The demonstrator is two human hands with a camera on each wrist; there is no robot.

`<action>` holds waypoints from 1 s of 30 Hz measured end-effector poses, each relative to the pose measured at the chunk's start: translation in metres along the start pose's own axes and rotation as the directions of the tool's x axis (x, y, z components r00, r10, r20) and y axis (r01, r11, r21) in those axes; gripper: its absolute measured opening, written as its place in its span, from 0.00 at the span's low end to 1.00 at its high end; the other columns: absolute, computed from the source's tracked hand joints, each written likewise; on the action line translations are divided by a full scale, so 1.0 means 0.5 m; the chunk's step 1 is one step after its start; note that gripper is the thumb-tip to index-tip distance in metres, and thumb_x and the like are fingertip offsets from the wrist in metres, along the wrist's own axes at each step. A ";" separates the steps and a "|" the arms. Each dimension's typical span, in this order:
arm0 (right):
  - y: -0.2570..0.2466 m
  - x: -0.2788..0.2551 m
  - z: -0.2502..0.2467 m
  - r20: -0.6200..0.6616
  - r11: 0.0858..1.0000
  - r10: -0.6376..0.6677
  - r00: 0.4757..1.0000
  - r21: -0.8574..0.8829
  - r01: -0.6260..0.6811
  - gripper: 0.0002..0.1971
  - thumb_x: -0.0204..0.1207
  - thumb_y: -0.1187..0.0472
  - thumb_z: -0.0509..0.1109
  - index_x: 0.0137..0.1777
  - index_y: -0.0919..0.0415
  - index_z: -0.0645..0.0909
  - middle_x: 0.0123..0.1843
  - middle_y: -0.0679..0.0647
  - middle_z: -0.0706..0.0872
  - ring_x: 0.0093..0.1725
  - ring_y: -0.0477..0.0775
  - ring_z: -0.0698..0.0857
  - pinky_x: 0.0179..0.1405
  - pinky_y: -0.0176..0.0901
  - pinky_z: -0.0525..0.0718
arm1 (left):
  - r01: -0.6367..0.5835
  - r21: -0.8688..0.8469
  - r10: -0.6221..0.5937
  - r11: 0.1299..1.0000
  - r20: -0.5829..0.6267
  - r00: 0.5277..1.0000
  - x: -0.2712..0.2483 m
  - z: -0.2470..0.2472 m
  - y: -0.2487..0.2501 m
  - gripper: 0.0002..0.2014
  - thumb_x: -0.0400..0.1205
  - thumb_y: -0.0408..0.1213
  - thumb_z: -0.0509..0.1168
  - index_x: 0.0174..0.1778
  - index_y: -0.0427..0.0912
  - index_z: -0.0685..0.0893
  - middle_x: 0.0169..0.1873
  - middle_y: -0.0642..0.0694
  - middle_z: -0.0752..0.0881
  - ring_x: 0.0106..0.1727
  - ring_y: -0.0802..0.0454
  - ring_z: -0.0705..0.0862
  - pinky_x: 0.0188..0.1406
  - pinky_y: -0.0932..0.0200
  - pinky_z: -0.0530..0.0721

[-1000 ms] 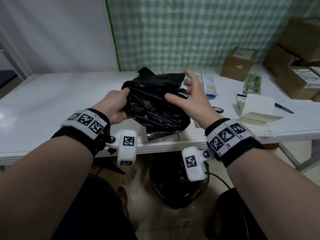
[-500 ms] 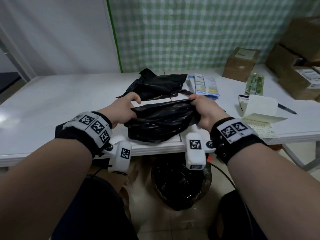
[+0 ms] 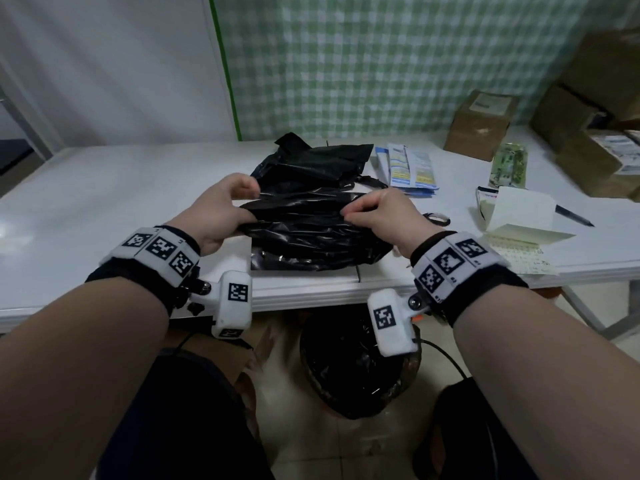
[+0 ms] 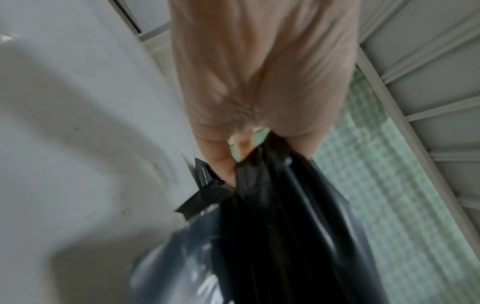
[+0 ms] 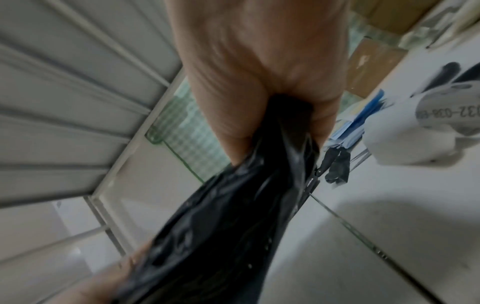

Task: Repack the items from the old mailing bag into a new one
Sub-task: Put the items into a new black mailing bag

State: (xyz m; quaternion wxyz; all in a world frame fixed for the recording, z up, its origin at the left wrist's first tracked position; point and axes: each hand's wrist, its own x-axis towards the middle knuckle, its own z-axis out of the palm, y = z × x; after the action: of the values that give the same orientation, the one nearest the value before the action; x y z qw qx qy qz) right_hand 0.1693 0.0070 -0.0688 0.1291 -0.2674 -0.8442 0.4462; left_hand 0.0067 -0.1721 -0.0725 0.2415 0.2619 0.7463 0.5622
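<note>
The mailing bag [image 3: 311,233] is glossy, crinkled black plastic; the bench [image 3: 104,188] smooth, shiny white; the boxes [image 3: 481,124] look like matt cardboard.

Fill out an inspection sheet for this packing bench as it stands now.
Surface: white table, seam near the front edge.
Job's things: near black mailing bag stretched between both hands; second crumpled black bag behind it.
Clutter: leaflets, green packet, notepad, pen, cardboard boxes.
Hands: left hand and right hand each grip a bag end.
Cables: black lead below the right wrist.
Surroundings: green checked wall; black-lined bin under the table.
</note>
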 end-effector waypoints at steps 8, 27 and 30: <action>-0.007 0.007 0.038 0.022 0.853 0.076 0.997 -0.518 -0.053 0.44 0.67 0.56 0.79 0.79 0.46 0.58 0.72 0.63 0.61 0.61 0.68 0.80 0.65 0.50 0.77 | -0.143 0.479 0.010 0.866 0.269 0.963 0.008 0.008 0.017 0.22 0.75 0.17 0.64 0.54 0.48 0.88 0.66 0.48 0.79 0.63 0.50 0.80 0.65 0.54 0.80; 0.028 0.035 -0.023 -0.043 0.977 0.200 0.979 0.078 -0.196 0.07 0.74 0.60 0.73 0.51 0.57 0.86 0.42 0.47 0.83 0.44 0.47 0.80 0.51 0.44 0.82 | 0.061 0.734 -0.060 0.677 -0.027 0.998 0.032 0.043 0.037 0.05 0.73 0.41 0.72 0.32 0.54 0.85 0.53 0.44 0.82 0.55 0.39 0.83 0.60 0.44 0.83; 0.029 0.042 -0.050 -0.010 0.946 0.285 0.958 0.167 -0.279 0.01 0.75 0.61 0.71 0.43 0.56 0.84 0.40 0.48 0.82 0.42 0.47 0.77 0.46 0.41 0.80 | -0.038 0.661 0.031 0.750 0.022 0.999 0.027 0.051 0.072 0.04 0.72 0.37 0.73 0.33 0.51 0.88 0.35 0.57 0.81 0.52 0.47 0.83 0.64 0.46 0.79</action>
State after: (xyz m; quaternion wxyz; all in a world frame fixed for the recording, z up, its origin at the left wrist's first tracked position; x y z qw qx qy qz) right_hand 0.1683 0.0425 -0.0671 0.0996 -0.3814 -0.7555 0.5233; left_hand 0.0179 -0.1366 -0.0451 0.1266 0.3468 0.8907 0.2653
